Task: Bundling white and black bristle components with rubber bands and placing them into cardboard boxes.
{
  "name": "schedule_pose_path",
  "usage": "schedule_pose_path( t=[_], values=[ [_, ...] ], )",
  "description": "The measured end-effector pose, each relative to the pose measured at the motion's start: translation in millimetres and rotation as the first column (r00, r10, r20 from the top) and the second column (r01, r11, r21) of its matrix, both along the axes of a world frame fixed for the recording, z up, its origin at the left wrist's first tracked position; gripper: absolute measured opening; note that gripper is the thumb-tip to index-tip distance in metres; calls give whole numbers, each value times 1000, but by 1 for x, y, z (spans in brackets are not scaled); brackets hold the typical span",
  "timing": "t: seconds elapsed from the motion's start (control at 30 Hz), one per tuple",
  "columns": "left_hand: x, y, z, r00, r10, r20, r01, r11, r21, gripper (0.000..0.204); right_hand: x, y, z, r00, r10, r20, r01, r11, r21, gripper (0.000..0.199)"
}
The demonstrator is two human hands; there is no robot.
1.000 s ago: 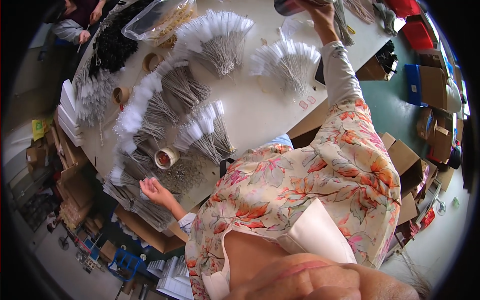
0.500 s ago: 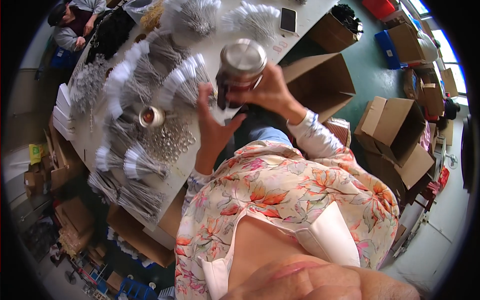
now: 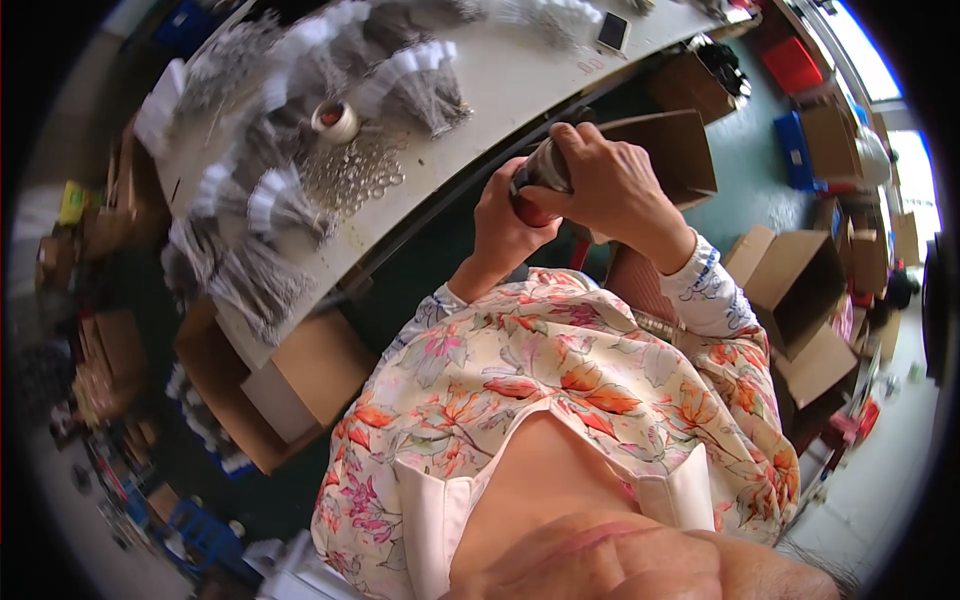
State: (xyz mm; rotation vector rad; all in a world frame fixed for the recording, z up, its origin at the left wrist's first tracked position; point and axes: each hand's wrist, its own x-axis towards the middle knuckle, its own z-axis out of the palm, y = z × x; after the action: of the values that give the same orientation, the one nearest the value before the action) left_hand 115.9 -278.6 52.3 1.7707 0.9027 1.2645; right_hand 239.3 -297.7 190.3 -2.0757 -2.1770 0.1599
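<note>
Both hands hold a flask with a steel lid and dark red body (image 3: 546, 172), tilted in front of my chest beyond the table's near edge. My left hand (image 3: 503, 222) is wrapped around its lower part. Over the steel end lies my right hand (image 3: 618, 187), fingers curled around it. Much of the flask is hidden by the fingers. On the table (image 3: 500, 95), left of the hands, is a spread of metal rings (image 3: 362, 175). A white roll with a reddish-brown middle (image 3: 335, 121) stands beside them.
Bundles of grey strings with white tags (image 3: 425, 85) cover much of the table. A phone (image 3: 613, 33) lies near its far edge. Open cardboard boxes stand below, one at left (image 3: 325, 365) and one at right (image 3: 790, 280). A blue crate (image 3: 800, 150) is farther right.
The flask has come off the table side, toward my body and right, and now tilts. My left hand, open beside it before, has closed on it. The view has shifted.
</note>
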Motion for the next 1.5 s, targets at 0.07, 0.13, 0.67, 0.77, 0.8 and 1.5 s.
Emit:
schedule_pose_path(
  t=[0.07, 0.13, 0.67, 0.77, 0.8, 1.5],
  values=[
    [-2, -3, 2, 999, -47, -1, 47, 998, -42, 70, 5, 0, 4, 988, 128, -87, -122, 990, 73, 65],
    [-6, -10, 26, 999, -33, 28, 35, 994, -102, 71, 10, -1, 16, 963, 252, -96, -242, 965, 102, 54],
    [-56, -45, 93, 755, -642, 131, 655, 749, -105, 79, 21, -4, 110, -158, 792, -590, -885, 151, 440, 12],
    [-65, -57, 109, 785, -575, 231, 607, 789, -98, 80, 45, -10, 73, -301, 581, -756, -673, 433, 600, 27],
    [-70, -62, 121, 774, -536, 338, 604, 784, -140, 82, 54, -7, 62, -356, 470, -808, -608, 540, 582, 48],
    [-45, -85, 239, 780, 335, 529, -626, 402, 669, 15, 212, -44, -87, -889, -132, -438, -74, 986, -146, 62]
  ],
)
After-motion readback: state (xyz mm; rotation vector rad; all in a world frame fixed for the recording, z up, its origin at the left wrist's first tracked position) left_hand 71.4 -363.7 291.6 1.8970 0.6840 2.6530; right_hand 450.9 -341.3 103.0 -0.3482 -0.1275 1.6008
